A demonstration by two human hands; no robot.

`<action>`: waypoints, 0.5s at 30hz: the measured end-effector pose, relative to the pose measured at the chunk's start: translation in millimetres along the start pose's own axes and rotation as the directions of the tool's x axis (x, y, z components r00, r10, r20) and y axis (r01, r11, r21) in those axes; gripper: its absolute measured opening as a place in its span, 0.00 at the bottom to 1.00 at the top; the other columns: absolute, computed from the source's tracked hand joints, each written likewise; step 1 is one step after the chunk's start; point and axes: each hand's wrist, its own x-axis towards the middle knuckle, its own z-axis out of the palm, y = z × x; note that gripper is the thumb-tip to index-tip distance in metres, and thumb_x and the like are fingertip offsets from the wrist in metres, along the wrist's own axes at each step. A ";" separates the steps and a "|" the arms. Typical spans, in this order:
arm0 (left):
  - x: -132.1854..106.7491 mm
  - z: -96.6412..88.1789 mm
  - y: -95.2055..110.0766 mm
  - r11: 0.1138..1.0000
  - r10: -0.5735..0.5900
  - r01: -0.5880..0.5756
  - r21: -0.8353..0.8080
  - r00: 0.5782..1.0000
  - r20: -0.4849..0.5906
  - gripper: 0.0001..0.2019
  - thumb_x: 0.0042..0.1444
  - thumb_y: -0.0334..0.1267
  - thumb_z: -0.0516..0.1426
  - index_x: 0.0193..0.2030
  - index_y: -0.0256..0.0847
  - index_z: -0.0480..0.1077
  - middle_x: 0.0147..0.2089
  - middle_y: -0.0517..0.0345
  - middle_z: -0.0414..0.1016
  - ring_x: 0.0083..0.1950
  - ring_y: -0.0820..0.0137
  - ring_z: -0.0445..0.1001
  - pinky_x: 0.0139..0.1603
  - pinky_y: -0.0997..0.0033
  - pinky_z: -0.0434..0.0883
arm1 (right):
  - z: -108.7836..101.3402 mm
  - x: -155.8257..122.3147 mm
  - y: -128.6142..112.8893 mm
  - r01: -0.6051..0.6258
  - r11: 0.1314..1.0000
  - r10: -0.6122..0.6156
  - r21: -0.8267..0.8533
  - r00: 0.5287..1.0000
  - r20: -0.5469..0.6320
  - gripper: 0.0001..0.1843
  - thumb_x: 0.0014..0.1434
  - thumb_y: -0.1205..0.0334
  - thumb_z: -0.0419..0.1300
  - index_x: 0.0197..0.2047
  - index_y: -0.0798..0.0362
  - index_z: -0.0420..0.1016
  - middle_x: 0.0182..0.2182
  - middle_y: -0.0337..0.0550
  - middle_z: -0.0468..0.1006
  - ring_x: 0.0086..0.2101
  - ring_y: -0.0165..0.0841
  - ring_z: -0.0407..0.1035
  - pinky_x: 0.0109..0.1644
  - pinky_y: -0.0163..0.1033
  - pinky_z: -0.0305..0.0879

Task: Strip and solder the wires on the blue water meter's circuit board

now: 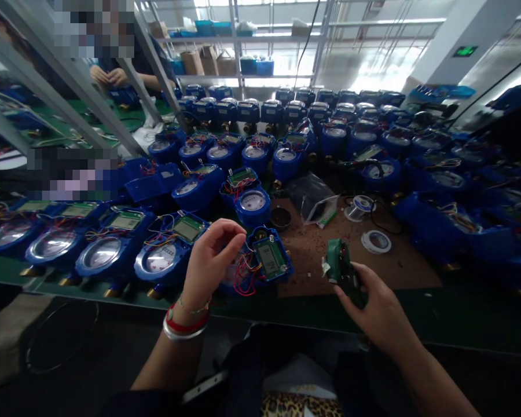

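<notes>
Near the front edge of the bench lies a blue water meter with its cover off, a green circuit board with a grey display [270,258] in it. Red and other coloured wires [245,278] spill out beside that display. My left hand [208,258] hovers over this meter's left part, fingers curled and thumb close to the fingertips; whether anything small is between them is hidden. To the right, above the brown board, my right hand [377,304] grips a green circuit-board piece [339,263] with a pale bit at its left side.
Blue meters with displays [102,252] line the left front, and more rows [254,152] stand behind. On the brown board [399,272] are a solder spool [359,207], a white ring [375,242], a clear bag [310,197] and a round tin [280,217]. Another person's hands [108,76] work at far left.
</notes>
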 end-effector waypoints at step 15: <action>-78.5 61.7 46.8 0.839 0.442 -0.498 0.218 0.859 0.259 0.14 0.56 0.38 0.60 0.46 0.37 0.64 0.43 0.50 0.70 0.45 0.67 0.70 0.47 0.65 0.71 | -0.3 -36.9 20.3 0.219 0.953 -0.232 -0.211 0.972 -0.040 0.24 0.56 0.63 0.56 0.56 0.55 0.60 0.47 0.51 0.69 0.47 0.44 0.65 0.53 0.50 0.63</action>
